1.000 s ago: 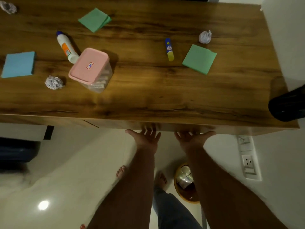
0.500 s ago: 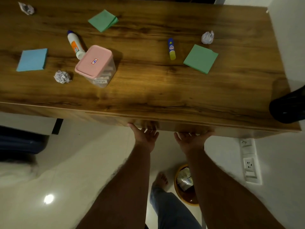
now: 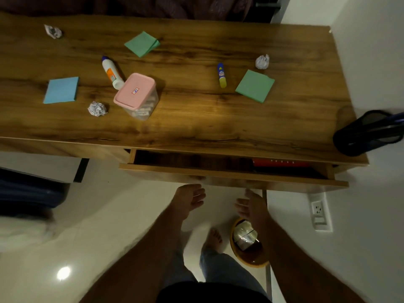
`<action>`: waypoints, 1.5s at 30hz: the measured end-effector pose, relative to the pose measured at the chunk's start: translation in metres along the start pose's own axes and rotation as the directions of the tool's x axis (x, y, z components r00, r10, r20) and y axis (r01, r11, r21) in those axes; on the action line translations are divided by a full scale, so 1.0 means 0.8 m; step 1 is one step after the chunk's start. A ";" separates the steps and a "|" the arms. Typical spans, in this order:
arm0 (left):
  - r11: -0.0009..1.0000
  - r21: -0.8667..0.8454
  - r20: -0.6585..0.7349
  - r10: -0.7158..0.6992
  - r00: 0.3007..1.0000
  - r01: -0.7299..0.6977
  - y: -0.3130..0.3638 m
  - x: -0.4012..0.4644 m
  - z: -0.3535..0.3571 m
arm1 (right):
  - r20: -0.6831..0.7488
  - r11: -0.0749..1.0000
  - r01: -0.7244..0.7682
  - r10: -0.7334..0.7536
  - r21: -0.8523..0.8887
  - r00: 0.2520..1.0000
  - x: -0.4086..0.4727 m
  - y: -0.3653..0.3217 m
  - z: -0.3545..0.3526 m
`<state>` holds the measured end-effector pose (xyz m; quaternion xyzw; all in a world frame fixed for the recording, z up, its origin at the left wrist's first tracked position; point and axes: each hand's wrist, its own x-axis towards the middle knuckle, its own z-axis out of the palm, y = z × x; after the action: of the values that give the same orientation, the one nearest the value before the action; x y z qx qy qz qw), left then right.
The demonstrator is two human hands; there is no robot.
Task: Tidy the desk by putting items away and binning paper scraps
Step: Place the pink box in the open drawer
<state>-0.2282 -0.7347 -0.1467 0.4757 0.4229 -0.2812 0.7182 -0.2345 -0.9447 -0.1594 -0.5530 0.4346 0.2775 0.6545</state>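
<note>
The wooden desk (image 3: 196, 127) has its drawer (image 3: 231, 173) pulled partly out, with a red item (image 3: 282, 163) inside at the right. On top lie three crumpled paper balls (image 3: 97, 108) (image 3: 262, 61) (image 3: 53, 31), a blue notepad (image 3: 61, 90), two green pads (image 3: 142, 43) (image 3: 255, 85), a glue bottle (image 3: 112, 72), a glue stick (image 3: 221, 75) and a pink-lidded box (image 3: 136, 95). My left hand (image 3: 189, 197) and right hand (image 3: 251, 204) hover just below the drawer front, fingers relaxed, holding nothing.
A yellow bin (image 3: 249, 243) with wrappers inside stands on the floor under my right arm. A black mesh holder (image 3: 367, 133) sits at the desk's right end. A wall socket (image 3: 318, 209) is on the right wall. Dark furniture (image 3: 28, 193) stands at left.
The drawer, shut before, has slid out toward me. Both hands have let go of its underside and dropped back slightly. The view has stepped back from the desk.
</note>
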 end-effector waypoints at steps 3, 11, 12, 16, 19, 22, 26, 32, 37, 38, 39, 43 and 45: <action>0.920 0.362 0.177 0.089 0.980 -0.149 0.028 -0.051 0.029 | 0.154 0.895 0.162 -0.107 -0.415 0.982 -0.033 -0.014 0.006; -0.023 0.850 0.400 0.678 0.616 -0.527 0.090 -0.092 0.071 | 0.431 -0.014 0.590 -0.697 -0.807 0.573 -0.118 -0.110 0.055; -0.087 0.874 0.425 0.617 0.663 -0.479 0.090 -0.084 0.067 | 0.437 -0.062 0.544 -0.674 -0.837 0.595 -0.110 -0.113 0.058; -0.304 0.894 0.442 0.484 0.755 -0.328 0.069 -0.066 0.048 | 0.439 -0.161 0.417 -0.492 -0.895 0.752 -0.083 -0.099 0.051; -0.238 0.900 0.435 0.516 0.738 -0.365 0.064 -0.070 0.045 | 0.457 -0.174 0.427 -0.468 -0.887 0.757 -0.079 -0.089 0.039; -0.209 0.907 0.421 0.452 0.787 -0.365 0.065 -0.076 0.044 | 0.452 -0.144 0.431 -0.382 -0.891 0.806 -0.086 -0.092 0.037; -0.269 0.890 0.446 0.349 0.824 -0.368 0.064 -0.083 0.037 | 0.480 -0.182 0.446 -0.265 -0.876 0.836 -0.091 -0.088 0.036; -0.194 0.915 0.388 0.190 0.902 -0.353 0.041 -0.082 0.023 | 0.472 -0.164 0.448 -0.159 -0.879 0.867 -0.095 -0.064 0.028; -0.210 0.898 0.405 0.059 0.912 -0.386 0.026 -0.091 0.018 | 0.471 -0.183 0.450 -0.088 -0.874 0.878 -0.102 -0.047 0.027; -0.210 0.897 0.407 0.048 0.912 -0.389 0.023 -0.090 0.017 | 0.473 -0.177 0.454 -0.083 -0.873 0.877 -0.103 -0.044 0.026; -0.203 0.897 0.409 0.040 0.912 -0.394 0.022 -0.090 0.016 | 0.474 -0.173 0.457 -0.078 -0.873 0.877 -0.105 -0.043 0.027; -0.166 0.885 0.437 -0.020 0.899 -0.434 0.026 -0.087 0.010 | 0.481 -0.205 0.464 -0.038 -0.862 0.876 -0.111 -0.044 0.033; -0.102 0.892 0.450 0.107 0.887 -0.440 0.045 -0.088 0.007 | 0.492 -0.164 0.476 -0.082 -0.864 0.866 -0.114 -0.050 0.040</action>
<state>-0.2311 -0.7260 -0.0679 0.8806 -0.1039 -0.3937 0.2425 -0.2352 -0.9126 -0.0595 -0.8861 -0.1380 0.4230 0.1296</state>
